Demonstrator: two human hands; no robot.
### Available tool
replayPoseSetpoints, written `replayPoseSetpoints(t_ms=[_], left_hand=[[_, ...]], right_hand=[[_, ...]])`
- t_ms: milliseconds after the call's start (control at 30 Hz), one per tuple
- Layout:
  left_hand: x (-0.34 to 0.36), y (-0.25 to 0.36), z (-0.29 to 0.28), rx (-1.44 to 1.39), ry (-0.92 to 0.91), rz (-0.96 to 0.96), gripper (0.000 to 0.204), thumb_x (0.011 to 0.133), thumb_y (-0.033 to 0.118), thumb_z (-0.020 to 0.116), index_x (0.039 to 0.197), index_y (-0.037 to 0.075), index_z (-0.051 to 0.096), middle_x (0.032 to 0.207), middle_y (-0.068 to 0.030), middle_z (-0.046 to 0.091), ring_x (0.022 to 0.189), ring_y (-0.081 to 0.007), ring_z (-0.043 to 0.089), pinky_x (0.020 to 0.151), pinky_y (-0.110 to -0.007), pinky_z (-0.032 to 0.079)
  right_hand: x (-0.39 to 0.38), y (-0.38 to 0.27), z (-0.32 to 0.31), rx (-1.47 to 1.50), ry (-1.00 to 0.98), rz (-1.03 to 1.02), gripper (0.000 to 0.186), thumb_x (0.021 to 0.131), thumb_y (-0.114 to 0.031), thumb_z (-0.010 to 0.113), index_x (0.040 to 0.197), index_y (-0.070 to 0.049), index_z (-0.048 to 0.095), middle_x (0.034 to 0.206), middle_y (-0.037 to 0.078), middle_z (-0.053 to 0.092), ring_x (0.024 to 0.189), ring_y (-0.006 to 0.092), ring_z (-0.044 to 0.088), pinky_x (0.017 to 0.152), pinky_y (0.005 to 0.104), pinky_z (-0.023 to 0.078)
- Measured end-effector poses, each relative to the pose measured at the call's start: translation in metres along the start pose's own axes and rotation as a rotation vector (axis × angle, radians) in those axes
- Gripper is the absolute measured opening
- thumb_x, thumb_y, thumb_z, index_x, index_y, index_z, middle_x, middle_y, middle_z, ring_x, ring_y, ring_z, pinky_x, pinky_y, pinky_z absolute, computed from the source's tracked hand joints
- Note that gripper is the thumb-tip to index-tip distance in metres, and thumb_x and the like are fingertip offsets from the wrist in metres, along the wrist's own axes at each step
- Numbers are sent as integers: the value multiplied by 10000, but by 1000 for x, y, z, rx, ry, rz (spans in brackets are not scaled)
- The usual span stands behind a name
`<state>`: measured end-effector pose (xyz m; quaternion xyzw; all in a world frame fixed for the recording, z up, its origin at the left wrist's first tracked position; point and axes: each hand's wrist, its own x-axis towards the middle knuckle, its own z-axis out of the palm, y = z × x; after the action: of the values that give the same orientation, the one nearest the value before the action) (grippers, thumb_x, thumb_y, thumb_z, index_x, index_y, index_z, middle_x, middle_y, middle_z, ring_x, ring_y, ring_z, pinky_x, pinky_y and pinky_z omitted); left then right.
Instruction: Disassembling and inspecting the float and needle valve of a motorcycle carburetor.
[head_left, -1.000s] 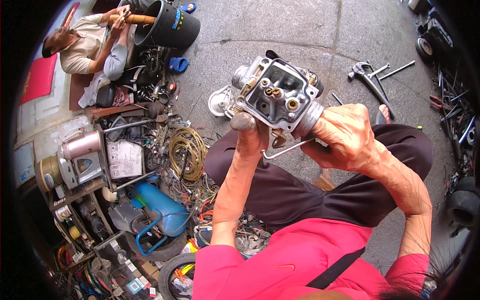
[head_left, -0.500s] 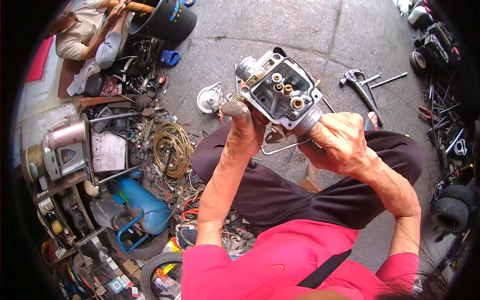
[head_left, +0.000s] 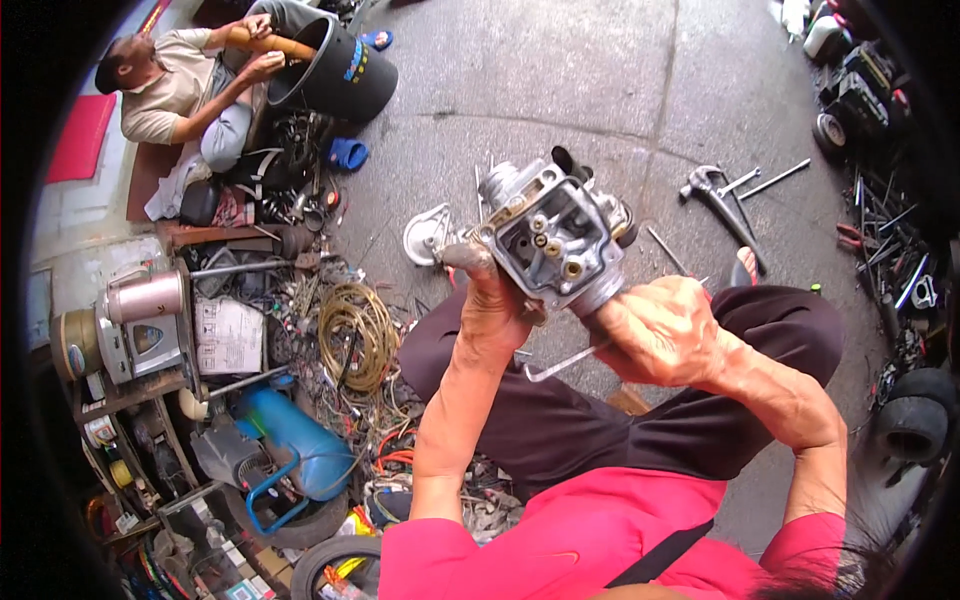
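A silver carburettor body [head_left: 556, 240], its open float chamber facing up with brass jets inside, is held in front of me. My left hand [head_left: 485, 300] is closed on its left side, thumb against the body. My right hand [head_left: 665, 330] is closed at the round spigot on the lower right, also holding a thin bent metal rod [head_left: 555, 370] that sticks out leftward below the carburettor; the fingers' exact grip is partly hidden. A pale metal cover [head_left: 425, 237] lies on the floor just left of the carburettor. Past my right hand lie a hammer [head_left: 730, 215] and a T-handled wrench [head_left: 770, 178].
At upper left another person [head_left: 160, 90] sits beside a black bucket [head_left: 350, 80]. Cluttered parts, a coiled hose [head_left: 355, 335] and a blue compressor [head_left: 290, 450] crowd my left. Scattered tools and small tyres [head_left: 915, 430] line the right edge of the concrete floor [head_left: 540, 70].
The carburettor and both my hands sit lower in the picture and are tilted slightly differently, with the bent rod swung further down. The surroundings have shifted as the view moved.
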<state>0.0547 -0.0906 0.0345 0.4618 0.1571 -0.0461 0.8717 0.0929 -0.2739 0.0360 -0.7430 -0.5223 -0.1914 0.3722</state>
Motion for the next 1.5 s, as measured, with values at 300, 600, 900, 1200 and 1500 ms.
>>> replayPoseSetpoints(t_ms=[300, 600, 900, 1200, 1500], left_hand=[[3, 0, 1, 28, -13, -26, 969, 544, 778, 515, 1252, 122, 427, 1017, 12, 600, 862, -92, 594, 490, -208, 465], [4, -7, 11, 81, -81, -128, 984, 526, 769, 545, 1228, 88, 442, 967, 7, 612, 762, -57, 597, 384, -154, 367], [7, -14, 16, 63, -123, -64, 1011, 568, 747, 535, 1285, 51, 383, 1110, -45, 572, 970, -135, 579, 710, -263, 518], [13, -10, 11, -98, -285, -118, 885, 621, 597, 666, 1263, 59, 382, 1137, -44, 542, 1048, -162, 530, 862, -346, 463], [4, -13, 16, -31, -213, -89, 750, 676, 481, 723, 1198, 39, 416, 961, -55, 588, 774, -112, 610, 561, -242, 519]], right_hand=[[25, 3, -47, 668, 314, 824, 107, 797, -88, 605, 833, 8, 636, 607, 19, 574, 502, 65, 499, 473, 214, 404], [31, 13, -45, 1055, 296, 1071, 199, 799, -146, 674, 932, 1, 654, 746, 39, 652, 631, 61, 589, 561, 201, 492], [25, 18, -34, 1068, 262, 1028, 207, 780, -135, 693, 934, -1, 658, 747, 50, 652, 606, 65, 588, 524, 197, 492], [37, 18, -49, 928, 156, 1115, 210, 782, -157, 695, 907, 6, 653, 721, 34, 638, 596, 64, 572, 502, 201, 474], [30, 17, -37, 924, 212, 1133, 133, 778, -91, 687, 835, 25, 655, 690, 16, 627, 596, 47, 540, 545, 182, 418]])
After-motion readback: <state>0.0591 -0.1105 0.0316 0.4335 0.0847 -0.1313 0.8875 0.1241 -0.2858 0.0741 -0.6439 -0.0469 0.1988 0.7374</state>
